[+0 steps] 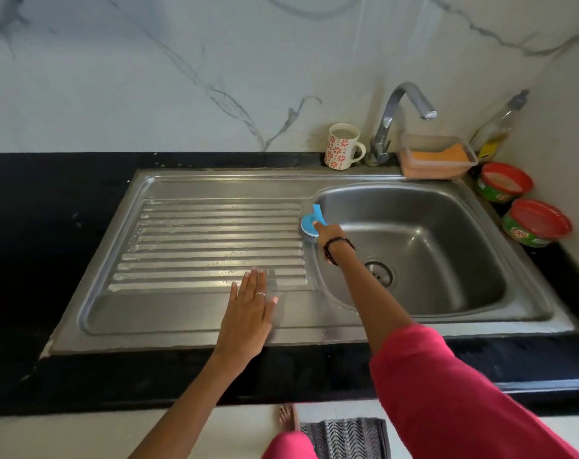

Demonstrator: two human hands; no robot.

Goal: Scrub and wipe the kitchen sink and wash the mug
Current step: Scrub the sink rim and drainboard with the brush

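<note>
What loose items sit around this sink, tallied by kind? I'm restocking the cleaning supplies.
Mug: 1
Scrub brush, held by the right hand: 1
Sponge tray: 1
Soap bottle: 1
Red-lidded tubs: 2
Total: 6

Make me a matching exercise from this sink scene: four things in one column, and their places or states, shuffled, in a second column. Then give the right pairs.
Things:
1. mug
2. blue scrubber
3. left hand
4. orange sponge

Places or states:
A. lying in a clear tray right of the tap
B. flat and open on the front of the drainboard
C. standing on the counter left of the tap
D. held by the right hand at the left rim of the basin

Pairs: 1-C, 2-D, 3-B, 4-A
</note>
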